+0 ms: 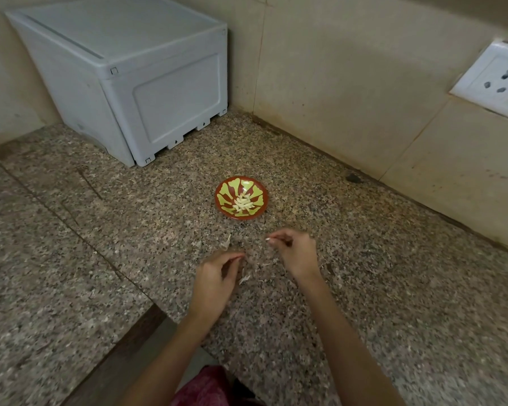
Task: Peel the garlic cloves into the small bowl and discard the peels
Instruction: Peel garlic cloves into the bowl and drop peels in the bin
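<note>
Sitting far back on the left, a big grey box [147, 92] is tucked into the corner, out of the way of the work. It rests on a speckled counter [56, 244]. A few thin peels [226, 243] lie loose on the stone near the hands, likely dropped there so they do not mix with the clean garlic. They are not thrown away yet. The left hand [217, 276] hovers low over the counter with its fingers curled and the thumb close to them. I cannot tell if it holds anything. Just past the hands sits the small bowl [222, 190], red with yellow shapes, close enough to reach with no stretch. A little pile of peeled garlic cloves [242, 204] lies in the middle of it, so a good part of the job looks done. The right hand [294, 250] is lifted a bit nearer the bowl and pinches a tiny white bit [267, 238] at its fingertips. It is too small to tell if it is a clove or a peel. Far right, a white socket [496, 80] is on the wall.
</note>
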